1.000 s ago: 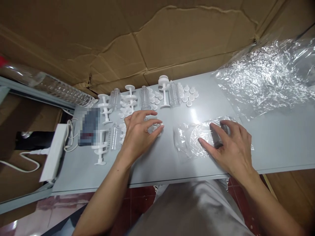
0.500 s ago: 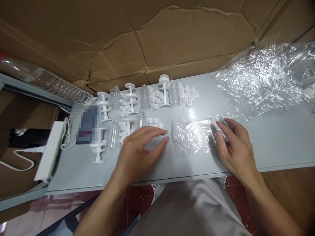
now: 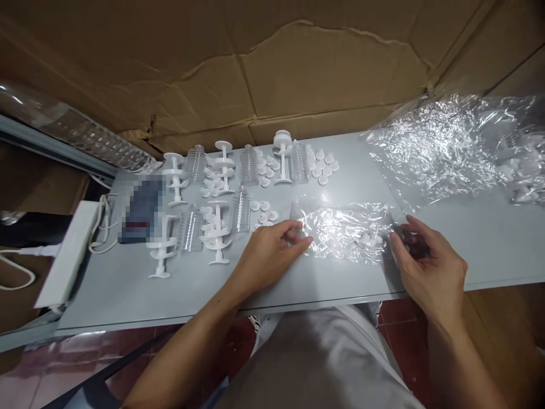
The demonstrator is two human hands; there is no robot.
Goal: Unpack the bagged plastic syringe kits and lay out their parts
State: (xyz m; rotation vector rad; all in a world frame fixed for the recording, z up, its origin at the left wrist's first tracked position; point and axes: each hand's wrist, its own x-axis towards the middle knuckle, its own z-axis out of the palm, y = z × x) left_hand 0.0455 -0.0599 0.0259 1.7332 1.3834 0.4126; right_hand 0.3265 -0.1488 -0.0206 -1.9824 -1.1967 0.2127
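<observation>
"Several loose caps (image 3: 273, 216) lie left of the clear bag (image 3: 336, 224), just beyond the left hand's (image 3: 270, 250) knuckles. What could go wrong?"

"That wrist might scatter them if it swings back. At the bag's left edge, the film could crease or slip, being so thin. White bits (image 3: 369, 240) at the bag's right end might spill if that end is open and gets tipped."

"And the right hand (image 3: 432, 264)?"

"Just right of the bag, thumb and fingers parted, nothing visible between them."

"What's hard to make out?"

"Far left of the bag, a dark flat thing (image 3: 147, 207) is blurred. Whether the left fingertips pinch film, I cannot tell. Glare hides the bag's mouth. Beyond its right end, a bigger bag (image 3: 447, 150) runs out of view."
</observation>
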